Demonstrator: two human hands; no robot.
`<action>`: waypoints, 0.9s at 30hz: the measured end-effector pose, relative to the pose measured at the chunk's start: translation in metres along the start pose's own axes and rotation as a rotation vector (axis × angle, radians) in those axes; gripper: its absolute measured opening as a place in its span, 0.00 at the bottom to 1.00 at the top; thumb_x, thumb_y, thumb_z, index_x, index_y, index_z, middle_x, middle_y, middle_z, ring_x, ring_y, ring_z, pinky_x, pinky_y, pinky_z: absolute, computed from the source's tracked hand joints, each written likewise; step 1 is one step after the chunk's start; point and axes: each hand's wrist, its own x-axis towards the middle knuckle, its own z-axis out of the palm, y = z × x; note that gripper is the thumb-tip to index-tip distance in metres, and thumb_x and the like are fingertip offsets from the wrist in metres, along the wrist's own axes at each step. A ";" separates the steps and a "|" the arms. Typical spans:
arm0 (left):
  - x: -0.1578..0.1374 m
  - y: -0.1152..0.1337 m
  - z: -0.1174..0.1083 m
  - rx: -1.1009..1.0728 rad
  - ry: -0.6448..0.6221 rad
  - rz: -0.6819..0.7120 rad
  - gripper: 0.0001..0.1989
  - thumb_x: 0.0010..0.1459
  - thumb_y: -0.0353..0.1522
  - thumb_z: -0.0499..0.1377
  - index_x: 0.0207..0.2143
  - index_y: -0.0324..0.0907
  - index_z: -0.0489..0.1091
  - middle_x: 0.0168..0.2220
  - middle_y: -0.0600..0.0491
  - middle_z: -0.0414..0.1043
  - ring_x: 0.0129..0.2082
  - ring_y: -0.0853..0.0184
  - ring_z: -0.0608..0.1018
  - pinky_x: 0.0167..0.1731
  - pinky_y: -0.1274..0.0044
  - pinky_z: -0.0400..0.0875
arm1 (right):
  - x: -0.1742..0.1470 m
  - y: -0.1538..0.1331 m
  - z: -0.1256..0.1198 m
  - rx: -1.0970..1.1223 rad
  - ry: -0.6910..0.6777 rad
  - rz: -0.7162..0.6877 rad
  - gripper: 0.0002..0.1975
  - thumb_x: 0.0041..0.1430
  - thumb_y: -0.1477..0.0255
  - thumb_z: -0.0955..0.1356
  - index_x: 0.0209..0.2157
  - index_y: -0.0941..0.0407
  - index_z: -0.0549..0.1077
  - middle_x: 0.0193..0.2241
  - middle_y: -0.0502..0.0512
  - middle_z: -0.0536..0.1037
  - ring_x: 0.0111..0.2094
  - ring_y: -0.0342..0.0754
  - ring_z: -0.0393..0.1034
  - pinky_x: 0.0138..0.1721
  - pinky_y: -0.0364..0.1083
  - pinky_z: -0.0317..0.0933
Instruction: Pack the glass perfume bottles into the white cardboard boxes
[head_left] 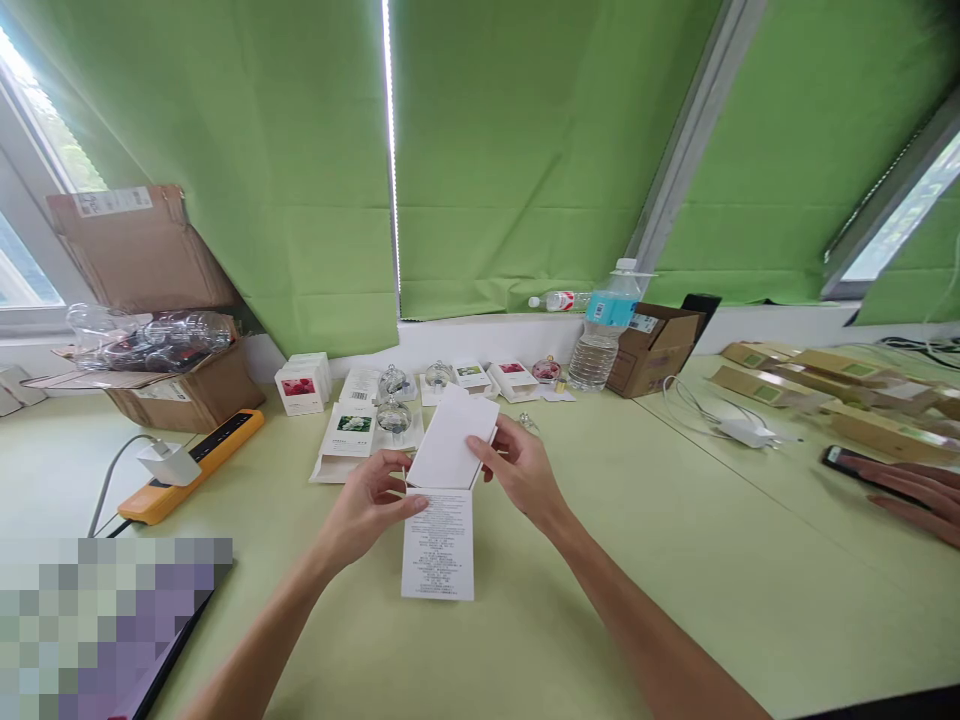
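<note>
Between my two hands is a white carton (450, 440), tilted up over the table. Below it hangs a white panel printed with small text (438, 555); whether it is a flap of the carton or a separate leaflet I cannot tell. My left hand (375, 500) pinches the lower left corner, its thumb on the top of the printed panel. My right hand (521, 465) grips the carton's right edge, thumb on the blank face and fingers behind. Just beyond lie a flower-print carton (352, 425) and a glass dome (394, 415).
Along the wall stand white cartons (302, 385), more glass domes and a large water bottle (595, 355). An orange power strip (195, 465) and open cardboard box (195, 385) are left. At right, another person's hand (922, 495) rests by a phone, near gold boxes (892, 435).
</note>
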 end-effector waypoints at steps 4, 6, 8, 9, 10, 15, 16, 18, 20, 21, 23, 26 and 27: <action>0.000 -0.001 0.001 0.000 0.002 0.002 0.16 0.52 0.38 0.63 0.42 0.43 0.66 0.45 0.49 0.72 0.37 0.64 0.76 0.36 0.73 0.71 | 0.000 -0.001 0.002 0.018 -0.008 0.000 0.20 0.54 0.58 0.68 0.46 0.54 0.69 0.31 0.53 0.75 0.27 0.45 0.66 0.20 0.42 0.63; 0.000 -0.001 0.001 -0.003 0.000 0.004 0.16 0.53 0.39 0.62 0.43 0.44 0.66 0.45 0.48 0.72 0.38 0.64 0.76 0.36 0.72 0.71 | 0.000 -0.001 0.003 0.046 -0.004 0.011 0.22 0.54 0.58 0.68 0.48 0.53 0.67 0.31 0.53 0.75 0.26 0.45 0.66 0.19 0.42 0.63; 0.000 -0.001 0.000 0.001 0.002 0.004 0.17 0.53 0.39 0.62 0.43 0.44 0.66 0.46 0.48 0.72 0.38 0.64 0.76 0.37 0.72 0.71 | 0.000 -0.001 0.003 0.071 0.006 0.011 0.23 0.54 0.58 0.68 0.49 0.53 0.65 0.31 0.53 0.75 0.25 0.45 0.66 0.19 0.42 0.63; 0.000 -0.001 0.000 0.003 0.005 0.003 0.17 0.53 0.39 0.62 0.44 0.44 0.66 0.46 0.48 0.72 0.38 0.63 0.76 0.37 0.72 0.71 | 0.000 -0.001 0.002 0.077 0.009 0.003 0.23 0.54 0.58 0.68 0.49 0.53 0.65 0.31 0.53 0.74 0.25 0.45 0.66 0.19 0.42 0.63; 0.000 -0.002 0.000 0.005 0.009 0.002 0.17 0.53 0.39 0.62 0.44 0.44 0.67 0.46 0.48 0.72 0.38 0.63 0.76 0.37 0.72 0.71 | 0.000 -0.002 0.002 0.079 0.008 -0.008 0.22 0.54 0.58 0.68 0.48 0.53 0.66 0.31 0.53 0.74 0.26 0.45 0.66 0.19 0.42 0.63; 0.000 -0.003 0.000 0.008 0.014 0.007 0.18 0.52 0.39 0.63 0.44 0.43 0.67 0.46 0.47 0.72 0.38 0.63 0.76 0.36 0.72 0.71 | -0.002 -0.005 0.001 0.073 -0.018 -0.057 0.18 0.56 0.57 0.66 0.42 0.54 0.71 0.31 0.54 0.72 0.27 0.45 0.65 0.20 0.42 0.63; 0.000 -0.003 0.000 0.010 0.013 0.013 0.18 0.52 0.39 0.63 0.44 0.43 0.67 0.45 0.48 0.73 0.38 0.62 0.76 0.36 0.72 0.71 | -0.002 -0.005 0.001 0.069 -0.013 -0.057 0.17 0.57 0.57 0.65 0.41 0.54 0.71 0.30 0.53 0.72 0.26 0.44 0.65 0.20 0.42 0.63; 0.000 -0.003 0.001 0.027 0.014 0.028 0.17 0.52 0.39 0.63 0.44 0.44 0.67 0.45 0.48 0.73 0.39 0.63 0.76 0.37 0.72 0.71 | -0.002 -0.004 0.000 0.052 0.002 -0.053 0.17 0.57 0.56 0.65 0.40 0.54 0.72 0.30 0.53 0.72 0.25 0.44 0.64 0.19 0.42 0.63; 0.000 -0.003 0.001 0.063 0.021 0.046 0.17 0.53 0.39 0.62 0.44 0.44 0.67 0.45 0.48 0.73 0.39 0.63 0.76 0.37 0.71 0.71 | -0.002 -0.003 0.000 0.033 0.011 -0.054 0.17 0.57 0.56 0.65 0.39 0.54 0.72 0.29 0.53 0.72 0.24 0.43 0.64 0.19 0.42 0.63; -0.001 -0.003 0.001 0.084 0.026 0.056 0.17 0.53 0.39 0.62 0.44 0.44 0.67 0.46 0.49 0.73 0.39 0.63 0.76 0.38 0.71 0.71 | -0.002 -0.003 0.000 0.025 0.015 -0.058 0.17 0.57 0.56 0.65 0.39 0.55 0.72 0.28 0.53 0.72 0.23 0.43 0.64 0.19 0.43 0.62; -0.001 -0.003 0.001 0.119 0.041 0.077 0.17 0.53 0.39 0.62 0.44 0.45 0.68 0.46 0.49 0.72 0.40 0.62 0.76 0.39 0.70 0.71 | -0.002 -0.003 0.000 0.013 0.023 -0.067 0.16 0.57 0.56 0.65 0.39 0.54 0.72 0.28 0.52 0.72 0.23 0.43 0.64 0.20 0.43 0.62; -0.002 -0.003 0.002 0.147 0.050 0.093 0.17 0.52 0.39 0.63 0.44 0.46 0.69 0.45 0.50 0.73 0.40 0.62 0.76 0.40 0.70 0.71 | -0.003 -0.004 0.001 0.007 0.037 -0.076 0.17 0.57 0.56 0.65 0.39 0.54 0.72 0.28 0.52 0.72 0.23 0.43 0.64 0.20 0.43 0.62; -0.002 -0.003 0.002 0.151 0.048 0.092 0.17 0.52 0.40 0.62 0.44 0.46 0.69 0.46 0.50 0.73 0.40 0.62 0.76 0.40 0.70 0.71 | -0.003 -0.005 0.002 0.009 0.040 -0.076 0.17 0.56 0.56 0.66 0.40 0.54 0.72 0.28 0.52 0.72 0.23 0.44 0.64 0.20 0.43 0.62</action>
